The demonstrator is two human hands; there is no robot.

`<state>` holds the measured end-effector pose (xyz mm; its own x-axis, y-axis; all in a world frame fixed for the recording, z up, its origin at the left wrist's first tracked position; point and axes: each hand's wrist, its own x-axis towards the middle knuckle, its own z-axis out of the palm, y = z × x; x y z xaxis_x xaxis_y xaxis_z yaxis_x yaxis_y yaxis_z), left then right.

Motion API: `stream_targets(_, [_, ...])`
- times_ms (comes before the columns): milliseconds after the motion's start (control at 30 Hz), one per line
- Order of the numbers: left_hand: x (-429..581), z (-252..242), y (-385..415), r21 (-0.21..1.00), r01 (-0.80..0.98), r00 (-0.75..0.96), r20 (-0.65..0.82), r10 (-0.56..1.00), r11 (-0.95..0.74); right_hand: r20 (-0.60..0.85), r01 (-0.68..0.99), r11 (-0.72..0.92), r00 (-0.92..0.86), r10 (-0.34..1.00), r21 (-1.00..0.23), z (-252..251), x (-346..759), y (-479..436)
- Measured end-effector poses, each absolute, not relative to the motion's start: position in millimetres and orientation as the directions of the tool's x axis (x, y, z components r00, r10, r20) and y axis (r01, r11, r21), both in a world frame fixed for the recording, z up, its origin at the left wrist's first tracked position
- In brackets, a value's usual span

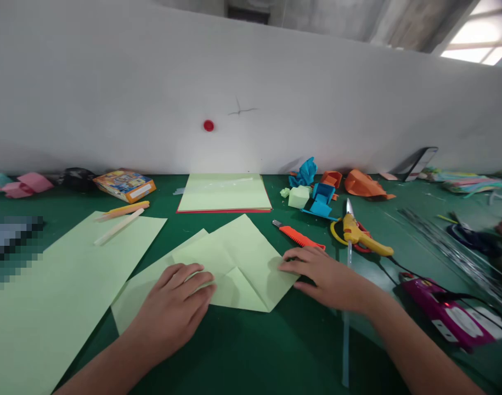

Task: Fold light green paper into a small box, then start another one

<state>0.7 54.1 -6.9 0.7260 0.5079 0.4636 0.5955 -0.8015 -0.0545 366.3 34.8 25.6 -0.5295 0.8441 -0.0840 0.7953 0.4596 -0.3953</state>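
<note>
A folded pale green sheet of paper [234, 247] lies in front of me, with crease lines meeting near its middle. My left hand [174, 299] rests on its left side, fingers laid over the paper and slightly bent. At the right corner, my right hand [328, 277] touches the sheet with its fingertips, the thumb apart from the fingers. Another pale green piece [139, 285] extends from under the folded sheet and is partly hidden by my left hand. Just beyond my right hand is an orange box cutter [302, 237].
Left are a large green sheet [40, 307], a yellow cutter [127, 210], a white stick [121, 226] and a small box [125, 185]. A paper stack [224, 192] lies behind. Right are a yellow glue gun [364, 236], folded blue paper [320, 200] and a magenta power box [444, 312].
</note>
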Motion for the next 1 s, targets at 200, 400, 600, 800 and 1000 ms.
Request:
stream_targets(200, [13,-2,39,0.032,0.588,0.702,0.476,0.529,-0.808,0.077,0.698,0.592,-0.618,0.782,-0.404,25,357,36])
stream_targets(400, [14,-7,29,0.078,0.473,0.838,0.267,0.476,-0.878,0.250,0.615,0.657,-0.619,0.745,-0.436,22,346,34])
stream_targets(600, [18,-2,20,0.158,0.430,0.861,0.223,0.456,-0.889,0.153,0.484,0.477,-0.566,0.810,-0.734,15,330,28])
stream_targets(800, [21,3,21,0.226,0.386,0.880,0.200,0.430,-0.895,0.104,0.546,0.441,-0.539,0.836,-0.712,12,306,19])
stream_targets(1000, [17,1,20,0.285,0.347,0.874,0.246,0.419,-0.893,0.085,0.671,0.369,-0.417,0.905,-0.644,1,291,23])
